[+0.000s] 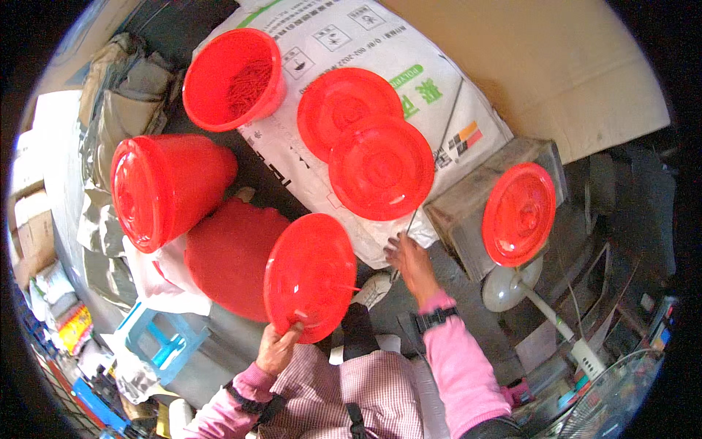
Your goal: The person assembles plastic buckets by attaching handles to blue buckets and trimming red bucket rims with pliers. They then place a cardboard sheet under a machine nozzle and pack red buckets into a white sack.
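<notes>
My left hand (280, 347) grips the lower rim of a round red plastic lid (311, 274), its thumb on the face. A thin red sliver sticks out at the lid's right side. My right hand (412, 267) is right of that lid, fingers partly bent and apart, with nothing I can make out in them. A thin dark cord or rod (453, 110) runs down the white sack to this hand; whether they touch, I cannot tell. Two more red lids overlap on the sack, the nearer lid (382, 168) partly covering the farther lid (344, 102).
A red bucket (267, 88) with thin red scraps stands on the printed white sack (322, 197). Red lids are stacked (172, 186) at left; another lid (519, 214) leans by a grey box (468, 234). A blue stool (164, 344) and a white-based stand (545, 304) flank me.
</notes>
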{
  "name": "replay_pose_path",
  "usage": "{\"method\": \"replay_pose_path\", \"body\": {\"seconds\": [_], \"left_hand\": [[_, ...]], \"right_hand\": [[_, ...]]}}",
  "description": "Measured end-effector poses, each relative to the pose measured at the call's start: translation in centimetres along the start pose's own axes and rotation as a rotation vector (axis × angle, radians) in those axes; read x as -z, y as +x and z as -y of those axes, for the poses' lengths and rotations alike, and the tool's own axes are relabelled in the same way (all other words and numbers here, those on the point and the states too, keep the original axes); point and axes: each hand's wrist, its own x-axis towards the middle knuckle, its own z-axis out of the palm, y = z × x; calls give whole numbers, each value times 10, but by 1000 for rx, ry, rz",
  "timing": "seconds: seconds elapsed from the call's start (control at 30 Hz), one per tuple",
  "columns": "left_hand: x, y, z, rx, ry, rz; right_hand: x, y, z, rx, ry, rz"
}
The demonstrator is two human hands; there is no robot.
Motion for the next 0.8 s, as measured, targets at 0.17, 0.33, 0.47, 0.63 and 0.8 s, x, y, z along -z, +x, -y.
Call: {"method": "replay_pose_path", "body": {"seconds": [0.17,0.33,0.47,0.63,0.8], "left_hand": [[28,-18,15,34,-180,-175],[35,-23,27,30,-340,-234],[38,-18,30,42,-453,-243],[39,-15,27,27,-482,-262],[38,-17,27,14,-510,-278]], "right_hand": [[-24,104,-4,-46,320,-329],[-43,73,48,241,151,-59],[-49,56,89,408,-397,-59],[-62,100,91,665,-1225,-183],[-90,136,70,764,-1640,-625]]}}
